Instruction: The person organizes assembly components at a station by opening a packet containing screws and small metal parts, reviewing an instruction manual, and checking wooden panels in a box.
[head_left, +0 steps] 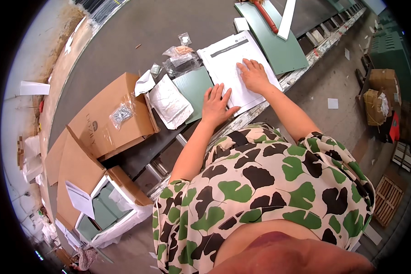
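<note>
Pressing flat on the white paper sheet (233, 64), my right hand (253, 75) lies released with fingers spread, gripping nothing, while my left hand (217, 104) rests equally released on the sheet's near corner, just beside a green panel (194, 86). I see the sheet lying on the grey table (137, 27) near its front edge, with small clear plastic bags (180, 57) of parts to its left. A cardboard box (107, 116) carrying a bag of screws (122, 113) sits further left.
</note>
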The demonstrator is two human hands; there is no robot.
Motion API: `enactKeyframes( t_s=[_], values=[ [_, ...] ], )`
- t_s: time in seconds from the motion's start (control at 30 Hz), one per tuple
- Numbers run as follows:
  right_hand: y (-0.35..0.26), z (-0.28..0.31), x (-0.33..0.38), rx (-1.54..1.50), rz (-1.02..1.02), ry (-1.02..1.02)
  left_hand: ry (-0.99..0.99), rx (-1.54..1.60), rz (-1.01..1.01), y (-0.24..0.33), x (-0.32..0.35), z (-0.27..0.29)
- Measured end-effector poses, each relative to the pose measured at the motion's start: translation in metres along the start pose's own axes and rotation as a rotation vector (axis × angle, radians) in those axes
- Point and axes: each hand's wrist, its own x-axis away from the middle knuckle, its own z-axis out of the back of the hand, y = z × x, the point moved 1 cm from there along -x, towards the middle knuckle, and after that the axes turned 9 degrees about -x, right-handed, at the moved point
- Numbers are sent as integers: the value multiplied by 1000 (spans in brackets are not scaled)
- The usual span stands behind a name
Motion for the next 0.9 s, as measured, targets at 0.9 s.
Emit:
enactKeyframes(
  t_s=[0.9],
  values=[
    [36,19,9,-392,40,100,-24,4,53,4,-2,3]
  ],
)
